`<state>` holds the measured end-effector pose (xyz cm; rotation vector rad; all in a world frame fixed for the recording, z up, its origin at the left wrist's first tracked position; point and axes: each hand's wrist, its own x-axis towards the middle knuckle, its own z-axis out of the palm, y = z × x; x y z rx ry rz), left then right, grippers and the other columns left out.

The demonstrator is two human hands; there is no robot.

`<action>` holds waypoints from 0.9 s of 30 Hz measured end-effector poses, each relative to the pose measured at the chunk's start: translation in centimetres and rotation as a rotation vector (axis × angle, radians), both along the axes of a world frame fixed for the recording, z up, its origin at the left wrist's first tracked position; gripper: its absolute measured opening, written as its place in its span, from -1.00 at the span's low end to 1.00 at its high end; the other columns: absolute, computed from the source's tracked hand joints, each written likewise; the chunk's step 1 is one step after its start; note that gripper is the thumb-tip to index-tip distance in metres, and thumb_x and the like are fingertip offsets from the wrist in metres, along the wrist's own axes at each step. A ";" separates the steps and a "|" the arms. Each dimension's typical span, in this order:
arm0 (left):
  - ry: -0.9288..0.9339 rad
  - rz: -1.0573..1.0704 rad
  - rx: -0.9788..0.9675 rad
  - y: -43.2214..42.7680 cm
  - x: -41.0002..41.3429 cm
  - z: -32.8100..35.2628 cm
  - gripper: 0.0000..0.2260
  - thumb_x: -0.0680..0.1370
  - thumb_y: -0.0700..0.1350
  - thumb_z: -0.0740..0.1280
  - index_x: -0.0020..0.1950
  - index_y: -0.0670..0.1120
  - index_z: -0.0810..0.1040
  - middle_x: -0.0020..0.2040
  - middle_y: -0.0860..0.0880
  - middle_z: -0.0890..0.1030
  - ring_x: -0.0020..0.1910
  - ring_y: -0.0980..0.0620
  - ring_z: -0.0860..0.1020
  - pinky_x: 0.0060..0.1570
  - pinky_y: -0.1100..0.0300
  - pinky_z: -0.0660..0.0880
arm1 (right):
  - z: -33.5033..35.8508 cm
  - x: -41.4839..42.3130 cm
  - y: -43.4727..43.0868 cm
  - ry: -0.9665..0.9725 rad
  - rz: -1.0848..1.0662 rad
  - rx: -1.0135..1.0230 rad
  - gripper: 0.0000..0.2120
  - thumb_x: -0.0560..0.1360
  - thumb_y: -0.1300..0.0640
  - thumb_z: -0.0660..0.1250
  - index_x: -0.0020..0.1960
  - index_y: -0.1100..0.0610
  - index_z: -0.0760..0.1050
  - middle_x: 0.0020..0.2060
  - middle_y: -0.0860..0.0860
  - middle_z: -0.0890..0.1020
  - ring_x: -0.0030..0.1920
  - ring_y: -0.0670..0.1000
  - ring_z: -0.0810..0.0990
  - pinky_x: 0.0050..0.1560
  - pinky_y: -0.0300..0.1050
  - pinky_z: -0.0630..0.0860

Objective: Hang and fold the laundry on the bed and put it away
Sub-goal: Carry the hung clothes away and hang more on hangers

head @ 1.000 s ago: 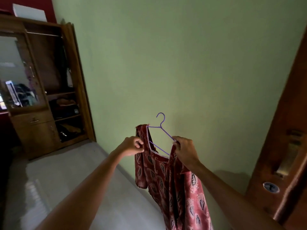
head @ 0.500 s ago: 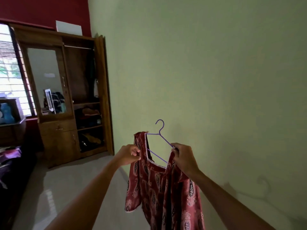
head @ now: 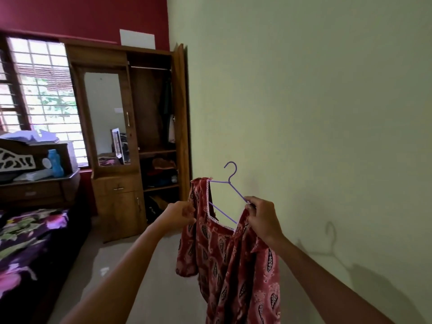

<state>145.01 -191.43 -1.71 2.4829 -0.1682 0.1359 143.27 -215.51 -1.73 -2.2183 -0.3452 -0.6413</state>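
Item: right hand (head: 261, 218), fingers curled tight round the lower end of a thin purple wire-form hanger (head: 238, 191), with a fold of cloth bunched in the same grasp. Left hand (head: 180, 215), fingertips pinching the outer shoulder edge just below the hanger's raised end. Held article: a rust-red paisley-print cloth top with a white lace-edged neckline (head: 224, 260). Its one shoulder is seated over the hanger's raised end, its other shoulder is gathered at the low end under the right hand, and the body and one short sleeve hang free beneath the hanger. The hanger sits tilted, its hook upright and bare above both hands and its lower bar crossing the neck opening.

Handling note, as a judgement: the dressing looks unfinished. Best to level the hanger, ease the bunched shoulder out over the low end so the neckline sits centred, and keep the hook unencumbered for hanging.

Surroundings: a tall brown wooden wardrobe with a mirrored door (head: 117, 206) stands beyond and left of the hanger, its open side showing a metal hanging rail (head: 149, 67) well above hanger height. A bed with a dark floral cover (head: 28, 242) lies far left of the hanger, and a pale green plastered wall (head: 315, 113) stands close behind and right of it.
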 end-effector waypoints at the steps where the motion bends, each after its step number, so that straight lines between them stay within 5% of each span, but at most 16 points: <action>1: -0.004 0.007 -0.010 0.5 2.3 -0.1 -0.84 0.47 -0.12 0.41 0.02 -0.02 0.54 -0.08 0.02 0.57 -0.06 0.11 0.55 -0.06 0.31 0.46 | -0.1 2.9 0.4 -0.004 0.016 -0.005 -0.73 0.54 0.38 0.23 0.22 0.32 0.52 0.02 0.20 0.65 0.05 0.10 0.62 0.08 -0.32 0.42; 4: -0.019 0.037 -0.035 1.8 9.0 0.2 -0.88 0.46 -0.13 0.41 -0.08 0.04 0.51 -0.09 0.03 0.58 -0.08 0.11 0.55 -0.18 0.40 0.42 | 0.2 11.1 1.6 0.007 0.072 -0.007 -0.74 0.54 0.36 0.23 0.21 0.32 0.53 0.01 0.20 0.66 0.04 0.10 0.63 0.06 -0.33 0.42; 15: -0.054 0.259 -0.032 10.1 32.2 4.1 -0.76 0.46 -0.15 0.43 0.10 -0.06 0.53 -0.11 0.13 0.52 -0.12 0.21 0.52 -0.26 0.41 0.44 | 4.8 39.7 11.0 -0.024 0.244 -0.029 -0.75 0.54 0.36 0.23 0.19 0.31 0.54 -0.06 0.20 0.66 -0.05 0.11 0.63 0.02 -0.18 0.53; 20: -0.087 0.323 -0.001 16.1 41.8 3.2 -0.77 0.45 -0.14 0.44 0.07 -0.05 0.51 -0.10 0.08 0.52 -0.10 0.15 0.52 -0.26 0.40 0.43 | 4.4 50.8 18.7 -0.022 0.282 -0.049 -0.74 0.56 0.32 0.22 0.22 0.29 0.53 -0.04 0.20 0.66 -0.11 0.08 0.63 -0.22 -0.40 0.41; 24: -0.102 0.351 0.034 22.3 50.8 3.8 -0.75 0.44 -0.11 0.45 0.08 -0.06 0.54 -0.01 0.00 0.58 -0.07 0.10 0.56 -0.18 0.34 0.51 | 6.0 59.9 25.2 -0.046 0.312 -0.066 -0.73 0.57 0.31 0.22 0.24 0.30 0.51 0.06 0.21 0.63 0.04 0.11 0.62 0.00 -0.24 0.48; 27: -0.119 0.358 0.044 27.4 57.7 6.1 -0.75 0.44 -0.14 0.45 0.08 -0.07 0.53 -0.02 0.00 0.59 -0.07 0.09 0.57 -0.10 0.28 0.55 | 8.2 67.3 30.2 -0.051 0.310 -0.073 -0.73 0.57 0.30 0.21 0.24 0.29 0.51 0.07 0.21 0.62 0.05 0.10 0.62 -0.02 -0.27 0.45</action>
